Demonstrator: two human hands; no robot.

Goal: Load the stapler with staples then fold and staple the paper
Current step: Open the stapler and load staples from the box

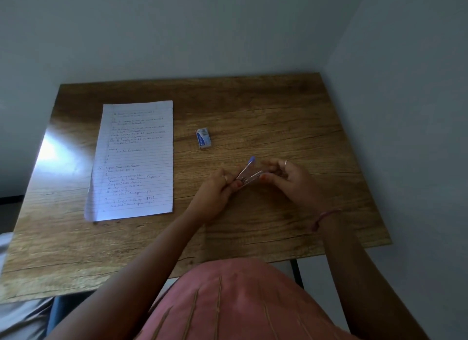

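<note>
— Where do we see the stapler (249, 174)?

— Hinged open above the wooden desk (278, 106), between both hands. Our left hand (215, 192) pinches its hinge end; our right hand (288, 177) curls its fingers by the open end, though we cannot tell what it grips.

— And the rest?

— The staple box (203, 138) lies beyond; the lined paper (134, 159) lies flat, well left.

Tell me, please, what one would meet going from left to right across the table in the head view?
Lined paper → staple box → left hand → stapler → right hand.
</note>
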